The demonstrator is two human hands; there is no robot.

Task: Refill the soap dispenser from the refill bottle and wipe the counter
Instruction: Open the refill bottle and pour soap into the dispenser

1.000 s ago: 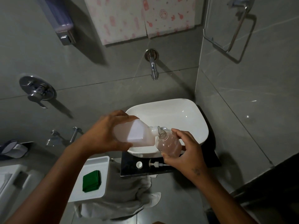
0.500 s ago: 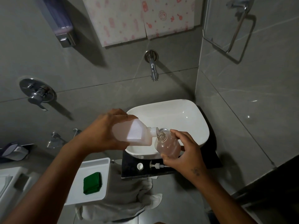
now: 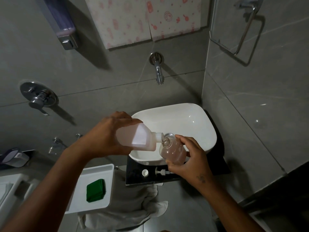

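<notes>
Left hand (image 3: 107,136): wrapped around the body of the refill bottle (image 3: 138,139), which is held tipped almost on its side over the basin (image 3: 197,124).
Refill bottle: white and translucent, its neck pointed right and laid against the open mouth of the soap dispenser (image 3: 173,151).
Right hand (image 3: 192,159): curled around the lower part of the soap dispenser, which is held tilted above the front rim of the basin.
Soap dispenser: clear, with pinkish liquid seen inside (the level cannot be judged); the pump is off.
Pump (image 3: 163,172): laid flat on the dark worktop (image 3: 217,168) in front of the basin, partly hidden by the right hand.
Cap (image 3: 145,173): small and white, set just left of the pump on the worktop.
Green cloth (image 3: 96,190): folded, laid in a white tray (image 3: 103,169) to the lower left, well apart from the basin.
Tap (image 3: 158,71): mounted on the grey tiled wall above the basin.
</notes>
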